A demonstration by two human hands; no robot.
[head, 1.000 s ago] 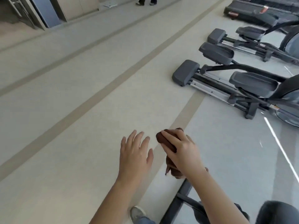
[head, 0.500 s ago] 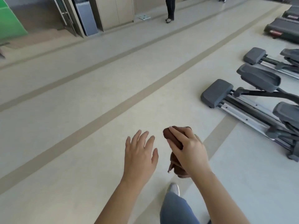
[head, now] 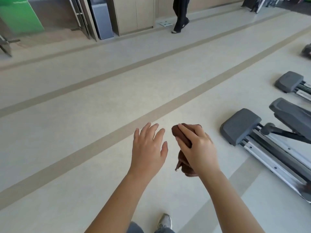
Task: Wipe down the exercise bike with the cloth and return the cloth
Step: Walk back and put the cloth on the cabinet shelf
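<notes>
A pale grey-beige floor (head: 70,158) runs across the room, crossed by darker tan stripes (head: 107,137). Grey elliptical trainers (head: 252,132) stand at the right. Along the far wall are wooden cabinet doors (head: 136,14), a green panel (head: 20,15) and a person in dark trousers (head: 180,12).

One left hand (head: 149,148), one right hand (head: 198,148), one brown cloth (head: 180,134), three partly visible gym machines (head: 240,126) (head: 288,81) (head: 306,51), one shoe (head: 165,221), one bystander (head: 180,14).

Ahead and to my left the floor (head: 84,132) lies open; elliptical machines (head: 262,142) crowd my right, and a person (head: 180,14) stands far ahead.
</notes>
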